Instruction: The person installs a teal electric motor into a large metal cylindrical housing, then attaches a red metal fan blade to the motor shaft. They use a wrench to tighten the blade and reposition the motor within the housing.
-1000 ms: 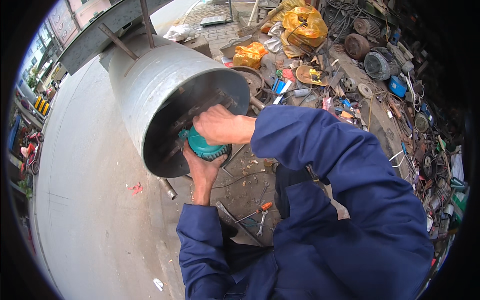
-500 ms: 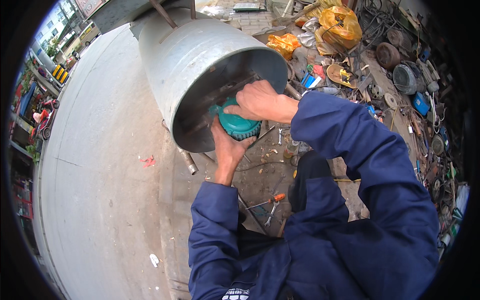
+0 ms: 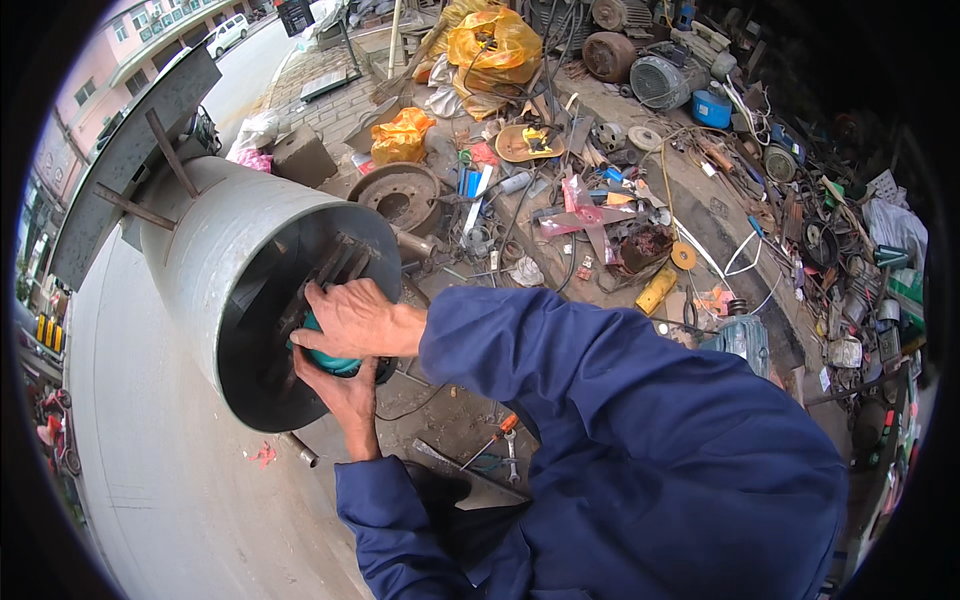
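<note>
A large grey metal cylinder (image 3: 215, 215) lies on its side at the left, its round mouth facing me. In its mouth I hold a teal motor (image 3: 338, 362) with a round cap and ribbed side, mostly covered by my hands. My left hand (image 3: 345, 400) grips it from below, thumb along its near side. Over the top lies my right hand (image 3: 358, 318), fingers curled round the far edge. Dark metal brackets (image 3: 345, 258) show inside the cylinder behind my fingers; how the motor meets them is hidden.
Below the cylinder lie an orange-handled screwdriver (image 3: 507, 424) and a wrench (image 3: 512, 460). A rusty round wheel (image 3: 402, 197), a red fan blade (image 3: 585, 215), orange bags (image 3: 495, 50) and several old motors (image 3: 660, 80) clutter the right. A road (image 3: 130, 400) runs along the left.
The view has swung right, so the cylinder appears farther left. Both hands and the motor are deeper inside its mouth. My right hand has spread over more of the motor's top.
</note>
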### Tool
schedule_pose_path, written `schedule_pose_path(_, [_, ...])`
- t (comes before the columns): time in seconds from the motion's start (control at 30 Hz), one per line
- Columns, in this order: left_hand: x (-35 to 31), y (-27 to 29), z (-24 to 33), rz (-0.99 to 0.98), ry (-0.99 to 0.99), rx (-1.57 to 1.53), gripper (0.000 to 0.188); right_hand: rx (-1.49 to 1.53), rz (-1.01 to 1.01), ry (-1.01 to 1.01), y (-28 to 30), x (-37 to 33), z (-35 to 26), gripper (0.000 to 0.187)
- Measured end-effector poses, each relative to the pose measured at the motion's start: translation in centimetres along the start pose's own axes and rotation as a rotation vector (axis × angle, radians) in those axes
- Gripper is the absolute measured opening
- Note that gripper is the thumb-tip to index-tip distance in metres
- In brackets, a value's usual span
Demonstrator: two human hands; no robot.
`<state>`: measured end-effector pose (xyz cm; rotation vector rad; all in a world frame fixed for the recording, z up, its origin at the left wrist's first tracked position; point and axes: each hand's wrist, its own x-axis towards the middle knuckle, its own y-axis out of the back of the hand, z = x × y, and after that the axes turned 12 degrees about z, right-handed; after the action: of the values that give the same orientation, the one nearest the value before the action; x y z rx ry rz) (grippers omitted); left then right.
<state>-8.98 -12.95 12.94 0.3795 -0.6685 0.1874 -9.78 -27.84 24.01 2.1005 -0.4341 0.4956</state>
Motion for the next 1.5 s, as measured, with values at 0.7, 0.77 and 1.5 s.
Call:
schedule_pose_path(0.7, [0.2, 0.8, -2.0, -0.153, 0.027, 0.135, 0.114, -0.001, 0.655, -1.808, 5.8, -47.5, 41.3, 0.033])
schedule_pose_path(0.77, [0.2, 0.9, -1.9, -0.165, 0.031, 0.141, 0.116, 0.162, 0.683, -1.782, 4.9, -45.8, 41.3, 0.029])
schedule_pose_path(1.5, [-1.0, -0.5, 0.5, -0.076, 0.114, 0.107, 0.123, 1.501, 1.476, -1.336, -0.3, -22.6, 60.6, 0.019])
